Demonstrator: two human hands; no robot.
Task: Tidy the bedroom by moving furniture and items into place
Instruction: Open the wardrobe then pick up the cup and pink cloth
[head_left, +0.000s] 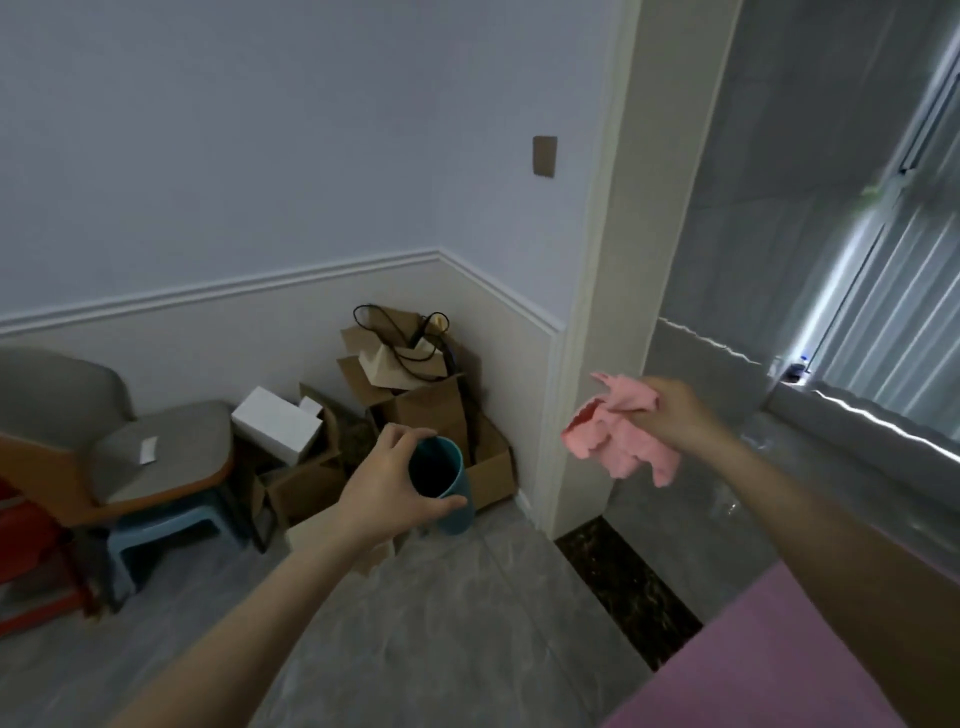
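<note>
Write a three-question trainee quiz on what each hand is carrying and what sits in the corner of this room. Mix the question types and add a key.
1. True or false: the left hand grips a teal plastic cup by its rim.
2. Multiple choice: the right hand holds (A) a white box, (B) a crumpled pink cloth, (C) a black cable.
3. Fill in: the pile of brown cardboard boxes stands in the corner, right of the grey upholstered ____.

Key:
1. True; its fingers curl around the open top.
2. B; the cloth hangs from the pinching fingers.
3. Chair; a small white cardboard box lies between them.
</note>
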